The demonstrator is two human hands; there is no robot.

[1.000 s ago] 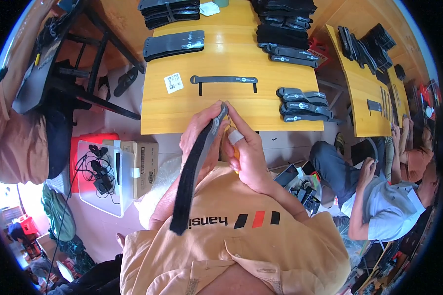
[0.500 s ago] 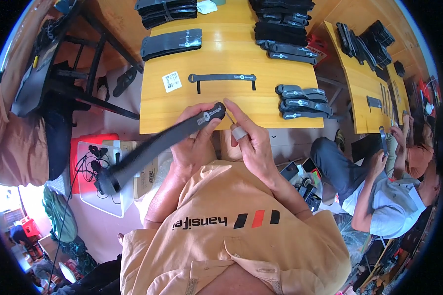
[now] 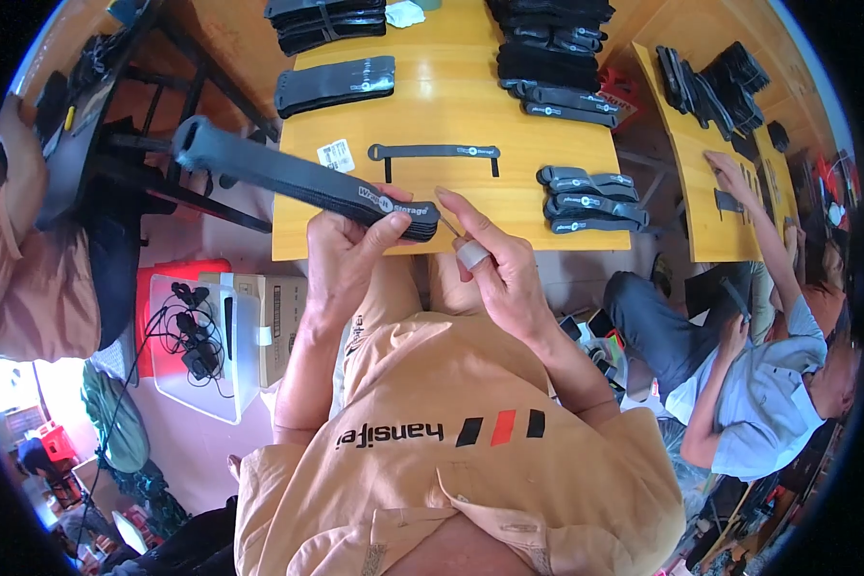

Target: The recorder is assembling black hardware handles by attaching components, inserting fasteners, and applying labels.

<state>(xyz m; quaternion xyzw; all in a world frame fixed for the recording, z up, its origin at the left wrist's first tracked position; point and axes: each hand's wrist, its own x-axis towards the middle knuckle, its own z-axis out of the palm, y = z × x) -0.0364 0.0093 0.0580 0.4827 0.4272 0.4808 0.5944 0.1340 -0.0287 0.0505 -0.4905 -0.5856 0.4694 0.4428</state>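
Note:
A stack of dark grey hook-and-loop straps (image 3: 288, 178) slants up to the left, above the table's near edge. My left hand (image 3: 341, 264) is closed on its right end, thumb on top. At that end, my right hand (image 3: 509, 278) holds a thin metal rod (image 3: 450, 227) between its fingers, its tip by the strap ends. A whitish wrapping (image 3: 471, 254) sits at the rod's base; whether it is round a finger or a handle I cannot tell. Beyond my hands, a single strap (image 3: 432, 152) lies across the table between two short black strips.
The wooden table (image 3: 432, 101) carries strap stacks at left (image 3: 331, 88), far right (image 3: 557, 67) and near right (image 3: 586, 202), plus a white label (image 3: 336, 155). A clear bin with cables (image 3: 240, 384) stands left on the floor. Co-workers sit on both sides.
The strap stack has swung from pointing down-left to pointing up-left, its right end staying near my right hand. My left hand has turned with it. The right-hand co-worker has reached onto the other table.

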